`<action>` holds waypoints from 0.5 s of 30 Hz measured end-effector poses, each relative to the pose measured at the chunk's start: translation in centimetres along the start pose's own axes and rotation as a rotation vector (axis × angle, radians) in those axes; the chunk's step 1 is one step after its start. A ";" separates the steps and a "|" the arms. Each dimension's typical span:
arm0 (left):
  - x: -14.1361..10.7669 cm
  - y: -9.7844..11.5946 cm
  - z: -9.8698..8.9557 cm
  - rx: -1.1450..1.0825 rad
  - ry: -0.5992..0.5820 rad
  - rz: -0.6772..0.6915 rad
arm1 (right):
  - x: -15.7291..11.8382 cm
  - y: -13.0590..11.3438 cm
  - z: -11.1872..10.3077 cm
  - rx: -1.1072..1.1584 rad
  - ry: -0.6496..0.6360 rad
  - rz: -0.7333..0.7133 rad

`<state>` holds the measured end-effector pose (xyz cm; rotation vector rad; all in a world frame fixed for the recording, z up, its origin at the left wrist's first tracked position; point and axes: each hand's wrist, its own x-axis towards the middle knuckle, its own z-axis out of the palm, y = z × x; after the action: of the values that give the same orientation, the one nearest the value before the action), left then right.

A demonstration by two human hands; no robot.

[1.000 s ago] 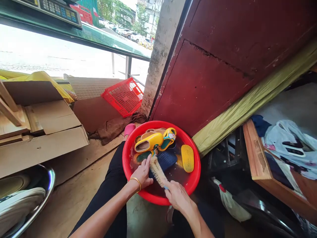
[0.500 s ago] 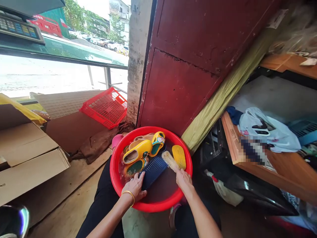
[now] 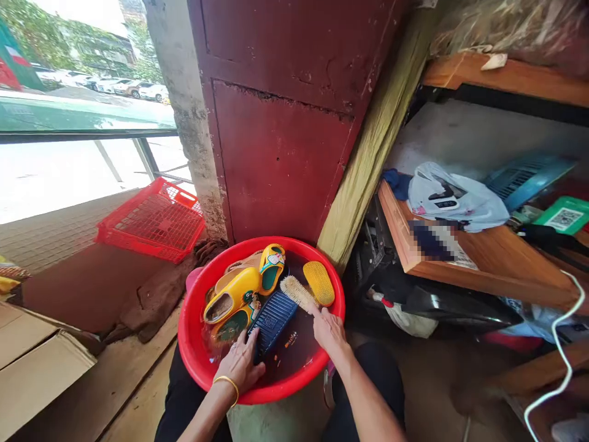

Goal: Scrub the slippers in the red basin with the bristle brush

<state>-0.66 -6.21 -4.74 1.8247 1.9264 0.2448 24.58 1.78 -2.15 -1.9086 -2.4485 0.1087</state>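
Note:
A red basin (image 3: 188, 350) of murky water sits between my knees. My left hand (image 3: 242, 362) grips the near left edge of a dark blue ridged slab (image 3: 273, 318); I cannot tell whether it is a slipper or a washboard. My right hand (image 3: 329, 331) is closed on a pale-bristled scrubbing brush (image 3: 297, 292), index finger stretched along it. The bristles lie by the slab's far right corner. Yellow children's clogs (image 3: 237, 293) with cartoon pictures are heaped at the left, beside a tan shoe (image 3: 234, 271). A yellow, dimpled oval piece (image 3: 318, 283) rests at the right wall.
Behind the basin stands a dark red metal door (image 3: 280, 166). A red plastic crate (image 3: 151, 221) and opened cardboard (image 3: 41, 368) lie at the left. At the right, a wooden shelf (image 3: 497, 276) bears a white plastic bag (image 3: 455, 196). A white cable (image 3: 564, 362) hangs at far right.
My view has turned to the right, so the scene shifts left. More of the slab's ridged face shows, and orange flecks appear on the water. Both hands keep their grips.

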 end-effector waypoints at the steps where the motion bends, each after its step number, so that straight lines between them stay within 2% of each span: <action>1: -0.1 -0.4 -0.2 -0.091 0.030 0.028 | 0.2 0.1 0.0 0.055 0.022 0.004; 4: 0.1 -1.2 -1.4 -0.380 0.066 0.035 | 0.5 0.5 -0.3 0.257 0.110 0.023; 7: 0.5 -1.2 -2.3 -0.543 0.056 0.025 | -0.1 0.0 -0.4 0.352 0.145 0.003; 11: 1.3 -1.7 -1.7 -0.600 0.092 0.019 | -2.4 -3.1 0.1 0.305 0.109 -0.209; 14: 1.8 -3.2 -0.5 -0.566 0.167 0.039 | -3.5 -5.5 0.1 0.260 0.098 -0.440; 15: 2.0 -3.8 -0.1 -0.540 0.209 0.047 | -3.5 -5.9 -0.2 0.254 0.103 -0.469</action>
<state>-4.14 -4.63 -6.71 1.5220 1.7225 0.9067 19.72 -3.03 -1.42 -1.1794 -2.5862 0.2800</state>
